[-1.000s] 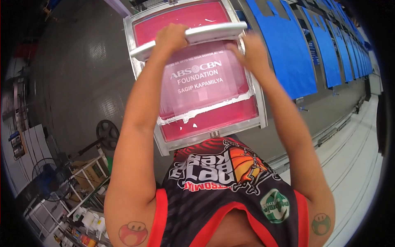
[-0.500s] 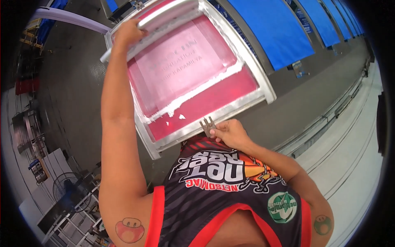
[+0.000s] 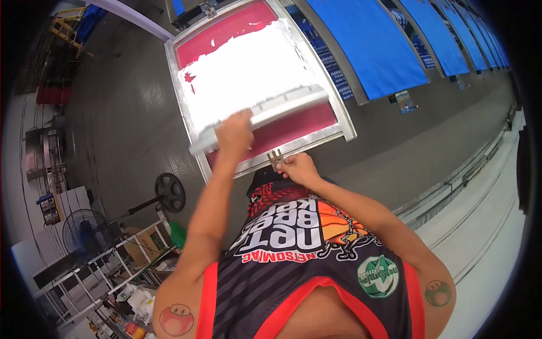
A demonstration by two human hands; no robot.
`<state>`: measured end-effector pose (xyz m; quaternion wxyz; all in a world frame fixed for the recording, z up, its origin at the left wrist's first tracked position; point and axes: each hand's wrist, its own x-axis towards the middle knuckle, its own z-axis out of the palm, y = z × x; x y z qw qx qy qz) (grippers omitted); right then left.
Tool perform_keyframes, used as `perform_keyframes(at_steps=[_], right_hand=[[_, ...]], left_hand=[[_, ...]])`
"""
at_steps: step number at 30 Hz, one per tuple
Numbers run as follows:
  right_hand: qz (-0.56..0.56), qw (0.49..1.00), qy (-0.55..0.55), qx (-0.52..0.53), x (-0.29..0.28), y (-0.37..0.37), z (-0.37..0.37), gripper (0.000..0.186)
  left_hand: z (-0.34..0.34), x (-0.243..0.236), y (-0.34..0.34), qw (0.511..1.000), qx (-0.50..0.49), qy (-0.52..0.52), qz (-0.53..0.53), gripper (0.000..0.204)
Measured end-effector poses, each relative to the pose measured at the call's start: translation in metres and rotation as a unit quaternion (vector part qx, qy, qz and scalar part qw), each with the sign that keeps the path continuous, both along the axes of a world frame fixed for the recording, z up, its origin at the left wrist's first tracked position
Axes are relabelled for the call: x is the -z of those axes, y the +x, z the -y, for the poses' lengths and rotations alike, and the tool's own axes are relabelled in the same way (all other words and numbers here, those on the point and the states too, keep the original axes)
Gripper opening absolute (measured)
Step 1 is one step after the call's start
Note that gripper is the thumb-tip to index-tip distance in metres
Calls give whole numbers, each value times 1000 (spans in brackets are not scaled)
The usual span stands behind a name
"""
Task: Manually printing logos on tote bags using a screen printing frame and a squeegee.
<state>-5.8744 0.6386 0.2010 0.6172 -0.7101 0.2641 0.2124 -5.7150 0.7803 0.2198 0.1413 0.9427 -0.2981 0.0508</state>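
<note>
A screen printing frame with a pale metal border and red mesh lies in front of me. White ink covers most of the mesh. My left hand is closed around a long squeegee, which lies across the mesh toward its near side. Motion blurs that hand slightly. My right hand pinches a small forked metal plate at the near edge of the frame. Whether the plate is fixed to the frame, I cannot tell.
Blue cloth panels on boards stand in a row to the right of the frame. At the lower left are a fan, a black wheel on a bar and a cluttered white rack. Grey floor lies between.
My left hand has drawn the squeegee from the far side of the screen toward me. A thick white layer now covers mesh that looked pink before. My right hand keeps its pinch.
</note>
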Motion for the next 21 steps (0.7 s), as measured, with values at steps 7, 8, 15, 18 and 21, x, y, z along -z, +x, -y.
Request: perform_keyframes(at_steps=[7, 8, 15, 18, 21], right_hand=[[-27, 968, -57, -244, -27, 16, 55, 38], [15, 973, -148, -179, -41, 20, 84, 44], [42, 986, -94, 129, 20, 70, 213, 76], [33, 967, -194, 161, 16, 59, 210, 64], [47, 961, -185, 201, -14, 41, 241, 56]], left_hand=[[-24, -49, 6, 995, -36, -31, -84, 33], [-44, -58, 16, 993, -63, 37, -97, 44], [-150, 61, 20, 760, -209, -477, -388, 44], [-147, 60, 7, 693, -229, -579, -365, 55], [-116, 27, 2, 704, -216, -573, -359, 61]])
